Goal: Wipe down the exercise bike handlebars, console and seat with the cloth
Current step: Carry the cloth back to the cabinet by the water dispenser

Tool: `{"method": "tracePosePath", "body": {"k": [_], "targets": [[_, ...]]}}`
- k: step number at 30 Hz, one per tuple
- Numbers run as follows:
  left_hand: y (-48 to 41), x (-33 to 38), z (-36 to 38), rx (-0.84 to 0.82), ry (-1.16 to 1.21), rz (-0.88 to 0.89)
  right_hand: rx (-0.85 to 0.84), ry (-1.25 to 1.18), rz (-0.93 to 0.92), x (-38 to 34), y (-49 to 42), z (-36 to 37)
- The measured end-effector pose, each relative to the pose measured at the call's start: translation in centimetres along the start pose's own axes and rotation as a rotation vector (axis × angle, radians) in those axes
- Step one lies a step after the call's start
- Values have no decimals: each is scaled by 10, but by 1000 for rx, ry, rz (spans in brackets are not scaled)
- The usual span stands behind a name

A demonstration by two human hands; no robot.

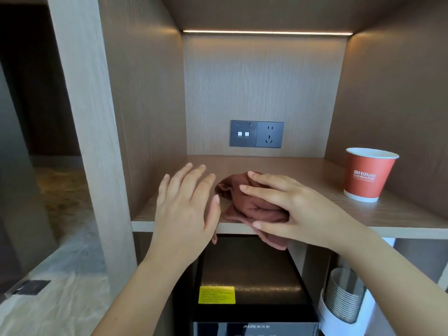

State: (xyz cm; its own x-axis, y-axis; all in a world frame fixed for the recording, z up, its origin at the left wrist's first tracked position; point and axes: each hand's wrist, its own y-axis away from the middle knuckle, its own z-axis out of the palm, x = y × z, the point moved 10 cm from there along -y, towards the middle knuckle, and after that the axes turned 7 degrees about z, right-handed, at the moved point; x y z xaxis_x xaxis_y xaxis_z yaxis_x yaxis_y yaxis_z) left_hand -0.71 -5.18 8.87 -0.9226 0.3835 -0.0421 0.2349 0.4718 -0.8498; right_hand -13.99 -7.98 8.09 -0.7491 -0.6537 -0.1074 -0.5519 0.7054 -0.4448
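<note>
- right hand lies over the bunched cloth, fingers draped across the top and thumb hooked under the front fold. it is gripping the cloth. reads as a gather-and-lift hold, not a wipe.
- left hand is open, fingers straight and a bit spread, holding nothing. it hovers just left of the cloth with the thumb near the cloth's edge. can't tell if it touches. my guess: ready to steady or catch the loose part.
- the cloth is brown and crumpled, at the front edge of the shelf. one corner hangs over the lip under the right hand. bunched like that, it should scoop up one-handed.
- paper cup is red and upright at the right end of the shelf, well apart from the cloth. it is the only thing here to knock over. pulling the cloth straight toward the body should stay clear of it.
- socket plate is on the back wall, well behind both hands. light strip runs along the top rear of the niche.
- under the shelf is a black appliance with a yellow label, right below the hanging corner. a stack of cups sits lower right.
- exercise bike is not in view, so i judge the task is at the very start: fetching the cloth, nothing wiped yet.
- next move needs a firm grip and the hanging corner gathered in, so it doesn't drag.
</note>
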Motion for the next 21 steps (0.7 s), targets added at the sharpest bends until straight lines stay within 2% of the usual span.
{"method": "tracePosePath", "body": {"k": [6,12,21], "targets": [[10,-19,-24,44,-116,5,-135,20,14,-22,-45,36],[28,-48,-46,60,-196,-37,-300,-85,100,-32,-81,75],[35,-57,-50,8,-190,-31,-370,-51,155,-57,-119,102]]}}
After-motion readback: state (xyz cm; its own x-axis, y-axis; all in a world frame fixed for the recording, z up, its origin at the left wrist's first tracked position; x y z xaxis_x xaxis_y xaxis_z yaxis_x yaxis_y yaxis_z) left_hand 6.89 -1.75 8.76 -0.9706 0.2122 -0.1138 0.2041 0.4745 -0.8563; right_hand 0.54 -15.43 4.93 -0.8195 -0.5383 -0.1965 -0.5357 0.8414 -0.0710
